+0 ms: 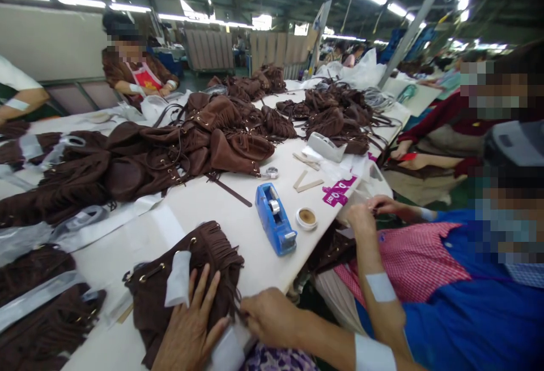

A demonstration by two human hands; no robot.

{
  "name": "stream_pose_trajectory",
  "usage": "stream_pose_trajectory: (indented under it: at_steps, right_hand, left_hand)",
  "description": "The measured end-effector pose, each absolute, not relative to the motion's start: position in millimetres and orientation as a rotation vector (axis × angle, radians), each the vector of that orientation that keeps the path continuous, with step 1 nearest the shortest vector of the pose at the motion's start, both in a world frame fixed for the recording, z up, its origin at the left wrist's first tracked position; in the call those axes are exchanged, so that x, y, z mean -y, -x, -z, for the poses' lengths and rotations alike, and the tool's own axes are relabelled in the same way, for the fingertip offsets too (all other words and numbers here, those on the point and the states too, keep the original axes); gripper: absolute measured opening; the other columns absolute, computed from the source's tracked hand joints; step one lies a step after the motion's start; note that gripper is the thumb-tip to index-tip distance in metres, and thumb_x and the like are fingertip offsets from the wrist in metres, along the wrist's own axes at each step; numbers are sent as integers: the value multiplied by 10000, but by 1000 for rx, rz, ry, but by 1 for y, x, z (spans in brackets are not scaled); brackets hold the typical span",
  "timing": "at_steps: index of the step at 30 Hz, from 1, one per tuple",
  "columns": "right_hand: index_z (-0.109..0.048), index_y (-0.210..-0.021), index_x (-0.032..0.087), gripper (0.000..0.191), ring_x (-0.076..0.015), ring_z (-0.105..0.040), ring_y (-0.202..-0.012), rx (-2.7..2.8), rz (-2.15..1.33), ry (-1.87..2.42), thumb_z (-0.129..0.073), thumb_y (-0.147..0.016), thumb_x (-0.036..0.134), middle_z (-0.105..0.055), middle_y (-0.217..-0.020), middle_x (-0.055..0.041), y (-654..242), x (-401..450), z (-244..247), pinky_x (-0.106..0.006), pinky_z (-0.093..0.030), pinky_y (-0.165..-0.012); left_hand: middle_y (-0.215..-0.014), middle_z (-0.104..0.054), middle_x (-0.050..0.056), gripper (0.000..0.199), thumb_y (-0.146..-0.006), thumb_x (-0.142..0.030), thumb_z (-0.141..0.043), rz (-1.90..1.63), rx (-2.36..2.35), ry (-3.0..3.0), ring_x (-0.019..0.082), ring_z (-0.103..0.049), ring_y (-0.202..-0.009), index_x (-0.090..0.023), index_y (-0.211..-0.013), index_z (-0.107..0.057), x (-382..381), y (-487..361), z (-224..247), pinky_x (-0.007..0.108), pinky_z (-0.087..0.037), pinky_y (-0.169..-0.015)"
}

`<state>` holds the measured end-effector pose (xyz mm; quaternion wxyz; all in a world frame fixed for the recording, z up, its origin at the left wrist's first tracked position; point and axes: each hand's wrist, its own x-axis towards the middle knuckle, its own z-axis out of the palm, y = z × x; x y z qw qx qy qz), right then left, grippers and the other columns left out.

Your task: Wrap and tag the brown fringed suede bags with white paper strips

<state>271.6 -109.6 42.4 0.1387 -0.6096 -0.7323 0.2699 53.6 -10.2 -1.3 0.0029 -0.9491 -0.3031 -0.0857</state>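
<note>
A dark brown soft bag with a fringe and gold rings (pixel 148 297) lies on its side on the long white table (pixel 238 218), right at the near edge. The left hand (pixel 189 317) rests flat on the bag with its fingers spread out — it presses and does not clutch. Its fingers touch a small white wrapped strip (pixel 177 283) on the front of the bag. The right hand (pixel 270 314) is curled up small at the bag's right side, pinching thin dark brown strands (pixel 236 297) there. The very tips are too blurry to tell just how they hold.

The step in hand looks like working on those strands while the bag is kept from sliding. The next move seems to call for a firm left palm, and a gentle pinch — a hard tug could drag the soft bag along.

Past the bag stands a blue plastic tape holder (pixel 274 226). Just beside it is a round white tub with brown stuff in it (pixel 306 218). Two flat tan sticks (pixel 308 186) lie near. Farther back is a big heap of brown fringed bags (pixel 212 127).
</note>
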Motion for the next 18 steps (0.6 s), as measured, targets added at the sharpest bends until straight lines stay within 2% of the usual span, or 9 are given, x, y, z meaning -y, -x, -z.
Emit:
stream_pose_trajectory:
  at_steps: [3,5,7,10,12,15,18]
  right_hand:
    - [-707,-999,325,114,-161,-698,-726,2026,-944,1643,-648,-901,315,-743,-796,45,-280,115,-46,-219,-448,-614]
    - [-694,-1073,289,196,-162,-696,-804,1801,-765,1795,-519,-989,306,-746,-889,7,-287,99,-44,-232,-470,-689]
    - [-684,-1059,236,260,-163,-684,-889,1658,-608,1897,-426,-1019,231,-733,-962,-28,-290,76,-37,-246,-475,-785]
    - [-672,-998,216,133,-177,-667,-922,1674,-578,1905,-554,-941,195,-707,-984,-32,-282,50,-23,-257,-476,-826]
    - [-655,-1027,208,150,-197,-657,-911,1675,-553,1926,-623,-881,192,-679,-1026,-49,-273,43,-16,-279,-486,-803]
    - [-624,-1042,208,181,-210,-629,-919,1698,-518,1910,-618,-863,189,-637,-1071,-64,-263,43,-10,-299,-481,-790]
    - [-609,-952,226,131,-197,-606,-944,1755,-520,1816,-568,-861,142,-631,-1008,-35,-269,43,-7,-279,-459,-811]
  left_hand:
    - [-1644,-193,145,798,-935,-464,-505,299,922,2972,373,-162,-1506,-199,-1572,-105,10,-53,4,510,-537,-951]
    - [-1641,-206,140,803,-928,-474,-519,317,928,2969,374,-176,-1503,-213,-1572,-117,9,-53,4,528,-513,-988]
    - [-1640,-215,131,790,-926,-462,-527,328,936,2966,370,-190,-1500,-232,-1571,-132,9,-53,4,531,-500,-1008]
    - [-1636,-232,128,786,-922,-445,-535,347,912,2961,365,-207,-1496,-241,-1570,-139,8,-53,4,510,-529,-978]
    - [-1634,-232,136,817,-903,-460,-560,349,885,2969,373,-207,-1495,-229,-1569,-147,8,-53,3,513,-539,-969]
    - [-1638,-207,154,885,-865,-492,-607,319,893,3008,394,-192,-1494,-197,-1568,-157,7,-52,2,551,-511,-1011]
    - [-1635,-224,149,801,-902,-379,-565,348,872,3038,387,-197,-1494,-213,-1569,-153,5,-47,4,565,-492,-1037]
